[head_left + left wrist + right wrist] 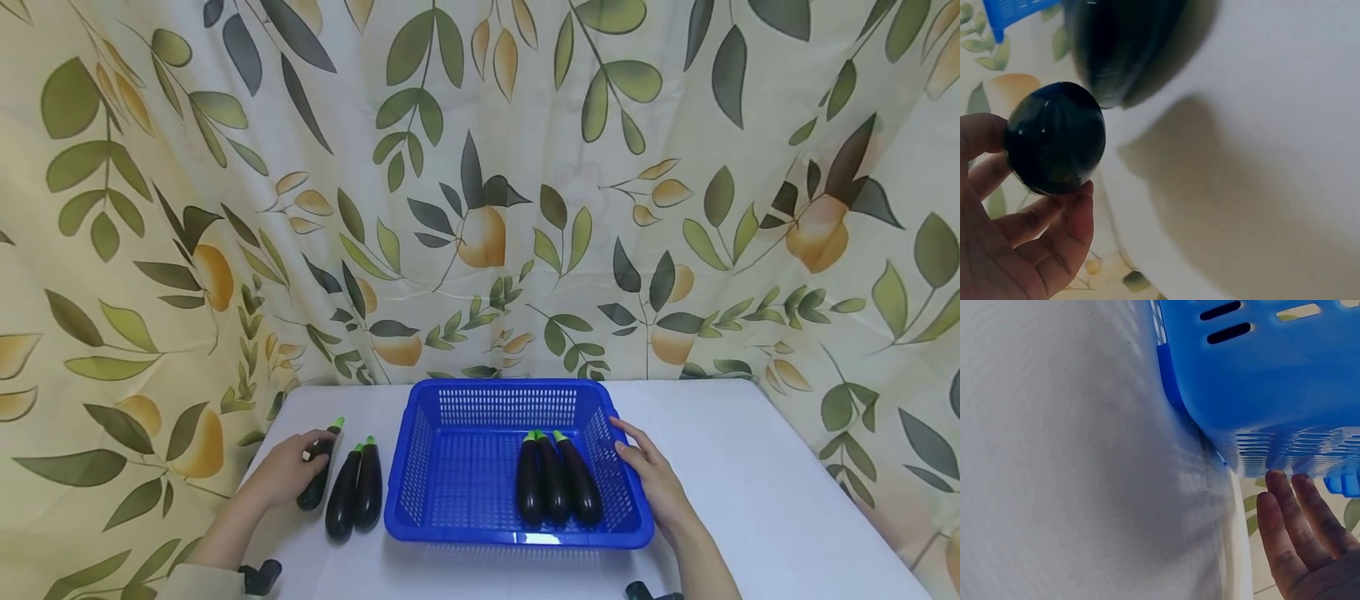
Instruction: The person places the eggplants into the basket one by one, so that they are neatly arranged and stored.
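Note:
My left hand [287,471] grips a dark purple eggplant [1057,139] around its body. In the head view that eggplant stands tilted at the left of the table, its green stem end pointing up and away. Two more eggplants [367,487] lie side by side just right of it. A blue plastic basket [450,534] sits in the middle, with three eggplants [553,483] lying in its right half, stems away from me. My right hand [654,475] is at the basket's right side, its extended fingertips against the slotted wall in the right wrist view.
The white table [757,492] extends right of the basket and in front of it. A curtain with leaves and fruit [480,208] hangs behind the table and along both sides. Black wrist straps [261,577] show near both forearms.

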Tool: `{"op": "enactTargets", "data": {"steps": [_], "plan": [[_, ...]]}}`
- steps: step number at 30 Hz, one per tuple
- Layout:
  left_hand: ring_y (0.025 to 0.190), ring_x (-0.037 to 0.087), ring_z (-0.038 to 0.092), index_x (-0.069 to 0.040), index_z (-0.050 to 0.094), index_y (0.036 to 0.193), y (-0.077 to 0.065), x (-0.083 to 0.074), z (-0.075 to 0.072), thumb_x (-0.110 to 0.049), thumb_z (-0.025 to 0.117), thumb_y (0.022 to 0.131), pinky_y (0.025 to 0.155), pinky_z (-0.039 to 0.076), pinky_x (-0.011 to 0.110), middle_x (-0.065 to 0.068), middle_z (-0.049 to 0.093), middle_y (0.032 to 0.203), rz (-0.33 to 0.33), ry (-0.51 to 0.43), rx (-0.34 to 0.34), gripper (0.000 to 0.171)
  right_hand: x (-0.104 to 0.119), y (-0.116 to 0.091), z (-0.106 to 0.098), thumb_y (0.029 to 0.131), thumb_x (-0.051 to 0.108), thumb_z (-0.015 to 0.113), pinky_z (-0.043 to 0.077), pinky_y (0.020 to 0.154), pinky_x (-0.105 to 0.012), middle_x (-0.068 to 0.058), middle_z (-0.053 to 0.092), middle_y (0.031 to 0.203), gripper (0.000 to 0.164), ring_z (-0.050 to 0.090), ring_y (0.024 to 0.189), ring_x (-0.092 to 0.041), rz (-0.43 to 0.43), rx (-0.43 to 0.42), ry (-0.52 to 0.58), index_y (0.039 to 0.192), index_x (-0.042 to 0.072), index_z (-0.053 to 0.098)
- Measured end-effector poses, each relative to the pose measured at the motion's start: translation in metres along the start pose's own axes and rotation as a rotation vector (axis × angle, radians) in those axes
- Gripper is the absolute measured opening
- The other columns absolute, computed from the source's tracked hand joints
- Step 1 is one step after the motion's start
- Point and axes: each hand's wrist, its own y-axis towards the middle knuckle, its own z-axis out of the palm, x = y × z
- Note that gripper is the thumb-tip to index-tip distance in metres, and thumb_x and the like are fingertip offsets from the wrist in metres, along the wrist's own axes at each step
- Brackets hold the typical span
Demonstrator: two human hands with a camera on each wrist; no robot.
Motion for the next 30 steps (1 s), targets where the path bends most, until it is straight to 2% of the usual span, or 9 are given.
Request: {"op": "enactTargets", "data": {"steps": [4, 7, 11, 16, 24, 30], "plan": [[0.091, 0.021, 0.065, -0.013, 0.066, 0.135, 0.0, -0.008, -0.005, -0.017, 0.066, 0.099, 0.069, 0.052, 0.033, 0.015, 0.07, 0.116, 0.002, -0.015, -0.007, 0.037, -0.001, -0.002, 0.0, 0.106, 0.056, 0.044, 0.052, 0.104, -0.063, -0.024, 0.034, 0.165, 0.06, 0.043, 0.144, -0.054, 0.0, 0.0, -0.01, 0.161, 0.034, 0.033], [0.089, 0.019, 0.064, -0.014, 0.065, 0.135, 0.001, -0.017, -0.009, -0.018, 0.066, 0.099, 0.069, 0.051, 0.032, 0.013, 0.07, 0.115, 0.027, -0.018, -0.022, 0.036, -0.001, -0.002, 0.0, 0.107, 0.056, 0.044, 0.051, 0.104, -0.063, -0.024, 0.034, 0.165, 0.06, 0.044, 0.144, -0.053, -0.002, 0.001, -0.015, 0.161, 0.035, 0.032], [0.088, 0.018, 0.064, -0.016, 0.065, 0.135, 0.001, -0.031, -0.016, -0.018, 0.065, 0.1, 0.071, 0.052, 0.034, 0.012, 0.071, 0.115, 0.068, -0.014, -0.038, 0.035, -0.001, -0.001, 0.0, 0.107, 0.056, 0.044, 0.05, 0.105, -0.063, -0.023, 0.035, 0.165, 0.059, 0.044, 0.144, -0.053, 0.001, -0.001, -0.01, 0.161, 0.035, 0.033], [0.091, 0.018, 0.064, -0.018, 0.064, 0.138, 0.0, -0.049, -0.022, -0.021, 0.064, 0.102, 0.074, 0.054, 0.036, 0.01, 0.071, 0.12, 0.077, -0.023, -0.025, 0.036, 0.0, 0.001, 0.0, 0.106, 0.057, 0.044, 0.049, 0.106, -0.064, -0.023, 0.034, 0.165, 0.06, 0.043, 0.144, -0.053, -0.003, 0.002, -0.012, 0.161, 0.035, 0.032], [0.095, 0.018, 0.064, -0.022, 0.063, 0.139, 0.001, -0.078, -0.024, -0.023, 0.064, 0.102, 0.07, 0.052, 0.031, 0.008, 0.069, 0.126, 0.127, -0.042, -0.023, 0.037, 0.0, 0.0, 0.0, 0.105, 0.061, 0.044, 0.046, 0.109, -0.066, -0.022, 0.031, 0.167, 0.063, 0.041, 0.146, -0.053, 0.009, 0.009, -0.016, 0.162, 0.037, 0.031], [0.097, 0.018, 0.061, -0.024, 0.063, 0.14, -0.001, -0.101, -0.023, -0.025, 0.064, 0.102, 0.071, 0.052, 0.03, 0.007, 0.067, 0.132, 0.148, -0.079, -0.009, 0.037, -0.003, 0.002, 0.0, 0.106, 0.057, 0.045, 0.05, 0.107, -0.061, -0.021, 0.036, 0.165, 0.06, 0.046, 0.143, -0.05, -0.019, 0.009, 0.011, 0.161, 0.036, 0.033]]}}
